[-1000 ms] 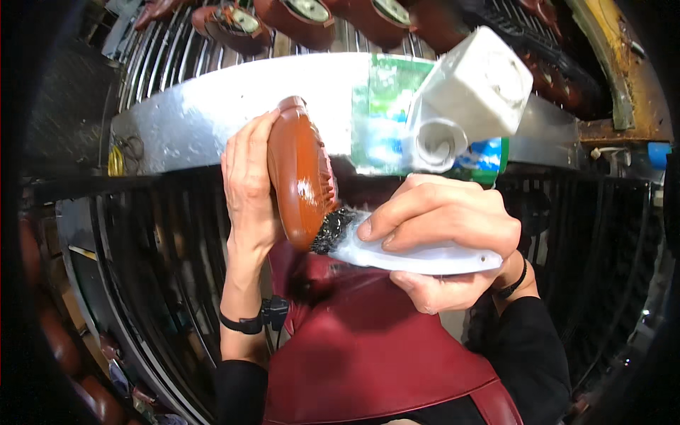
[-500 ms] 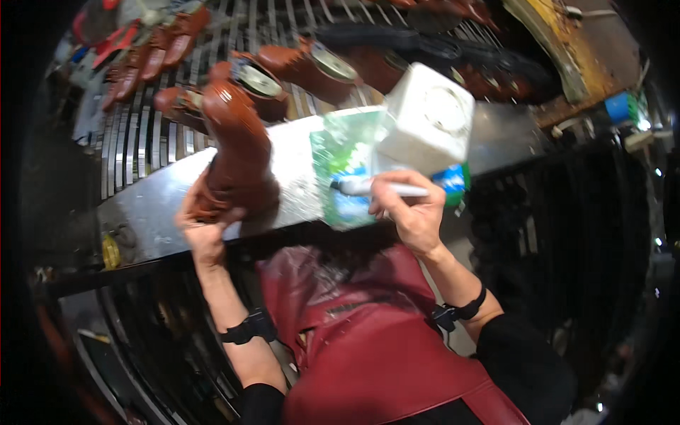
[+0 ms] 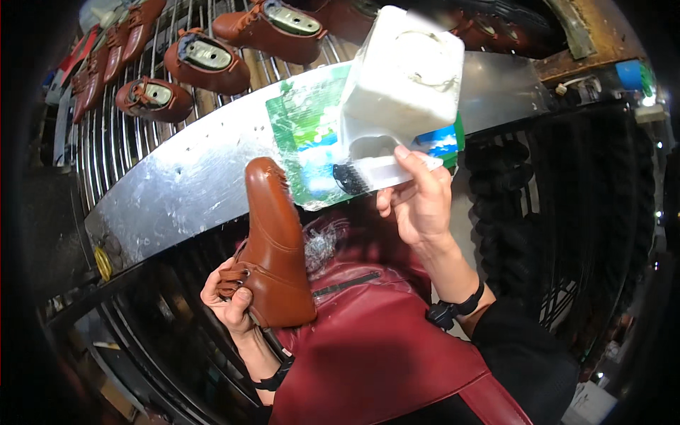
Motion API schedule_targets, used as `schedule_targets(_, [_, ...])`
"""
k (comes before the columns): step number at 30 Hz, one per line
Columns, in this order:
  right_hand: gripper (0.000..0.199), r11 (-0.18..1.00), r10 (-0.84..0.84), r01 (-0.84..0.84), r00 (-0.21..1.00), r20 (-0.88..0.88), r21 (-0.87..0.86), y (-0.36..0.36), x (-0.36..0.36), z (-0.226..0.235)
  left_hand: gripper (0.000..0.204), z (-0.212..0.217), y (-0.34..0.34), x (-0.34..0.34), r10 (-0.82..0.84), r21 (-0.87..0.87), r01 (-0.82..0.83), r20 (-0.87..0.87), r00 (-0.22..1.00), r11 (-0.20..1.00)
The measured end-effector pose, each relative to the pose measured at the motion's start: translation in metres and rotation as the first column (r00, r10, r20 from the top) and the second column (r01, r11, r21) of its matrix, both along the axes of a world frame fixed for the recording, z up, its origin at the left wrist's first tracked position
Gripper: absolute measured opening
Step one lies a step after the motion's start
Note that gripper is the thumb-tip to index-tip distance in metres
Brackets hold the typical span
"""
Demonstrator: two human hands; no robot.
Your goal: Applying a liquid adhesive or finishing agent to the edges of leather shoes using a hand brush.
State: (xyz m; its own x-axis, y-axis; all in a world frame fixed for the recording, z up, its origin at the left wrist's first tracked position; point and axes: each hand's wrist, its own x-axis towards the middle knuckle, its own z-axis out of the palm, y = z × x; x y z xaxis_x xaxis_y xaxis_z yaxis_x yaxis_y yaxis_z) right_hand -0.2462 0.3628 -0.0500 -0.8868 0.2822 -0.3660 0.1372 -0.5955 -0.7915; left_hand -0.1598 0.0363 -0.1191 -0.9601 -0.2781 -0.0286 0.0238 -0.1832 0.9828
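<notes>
My left hand [image 3: 230,301] grips a brown leather shoe [image 3: 273,241] around its laced side, with brown laces at the fingers. The shoe stands toe up, above my lap and in front of the bench edge. My right hand [image 3: 423,198] holds a brush [image 3: 368,173] by its white handle, thumb on top and fingers beneath. The brush's dark bristle end points left, over a green, white and blue plastic sheet [image 3: 294,134]. Just behind the brush is a white plastic container [image 3: 407,71] with a dark opening low on its near side.
Several brown shoes with lasts inside, such as one shoe [image 3: 205,64], rest on a metal-bar rack [image 3: 106,152] beyond the metal bench top [image 3: 177,177]. Dark shoes lie at the far right. A red apron [image 3: 382,361] covers my lap. Something yellow [image 3: 103,262] hangs at the bench's left end.
My left hand has brought the shoe from above the bench down toward my lap. The brush in my right hand is now just in front of the white container. The view has shifted.
</notes>
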Motion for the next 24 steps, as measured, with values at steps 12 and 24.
schedule_targets(12, [0.016,0.93,0.352,-0.317,0.914,-0.201,0.187,-0.043,0.035,0.023,0.069,-0.012,-0.005,0.009,-0.287,0.281,0.275,0.0,0.958,0.919])
schedule_targets(24, [0.009,0.643,0.755,-0.517,0.552,-0.354,0.565,-0.053,0.094,0.044,0.035,0.017,0.023,-0.019,-0.013,0.469,0.003,0.017,1.0,0.883])
